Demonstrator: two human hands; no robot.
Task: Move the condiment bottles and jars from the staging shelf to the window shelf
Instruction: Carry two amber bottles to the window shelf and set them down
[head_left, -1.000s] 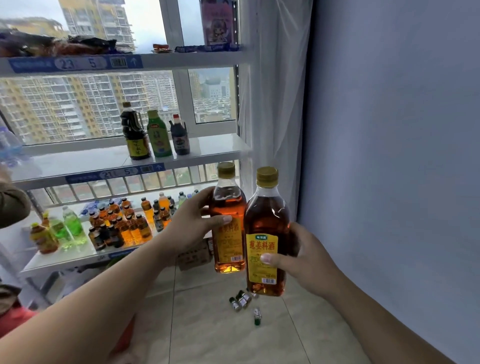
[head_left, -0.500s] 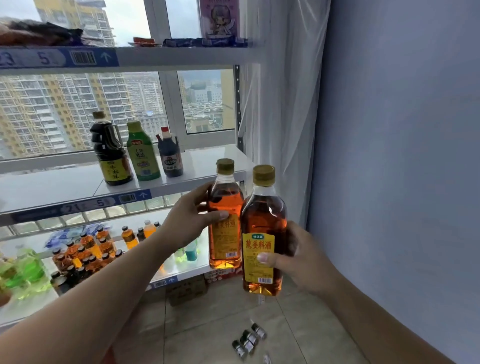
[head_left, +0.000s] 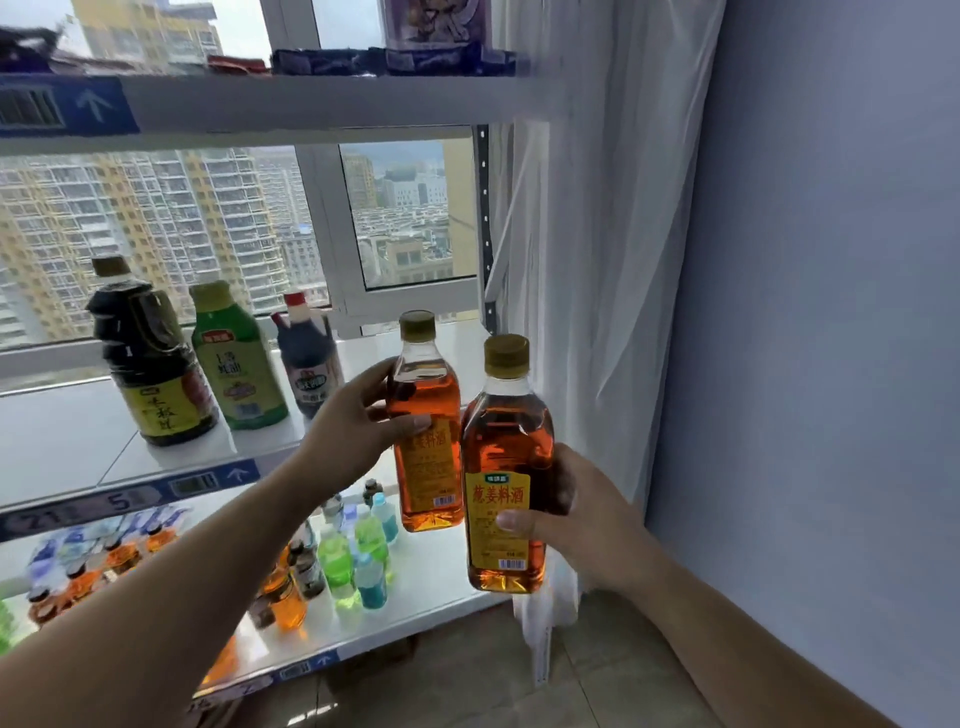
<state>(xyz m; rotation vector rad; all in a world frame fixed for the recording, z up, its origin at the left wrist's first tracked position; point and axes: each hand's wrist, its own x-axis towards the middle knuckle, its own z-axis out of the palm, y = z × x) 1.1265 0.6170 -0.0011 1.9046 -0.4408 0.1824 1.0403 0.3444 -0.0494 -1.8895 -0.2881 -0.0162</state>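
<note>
Head-worn wide-angle view, looking forward and slightly down at close range. The window shelf fills the left and centre of the frame, a blue wall the right; left hand and right hand sit near, lower centre.

2 amber bottles, 3 sauce bottles

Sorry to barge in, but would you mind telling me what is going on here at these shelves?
A person is carrying two gold-capped amber bottles, one in each hand. The left hand grips the farther amber bottle and the right hand grips the nearer amber bottle. Both are upright in the air in front of the window shelf, not yet set down. A large dark bottle, a green bottle and a small dark bottle already stand there.
</note>
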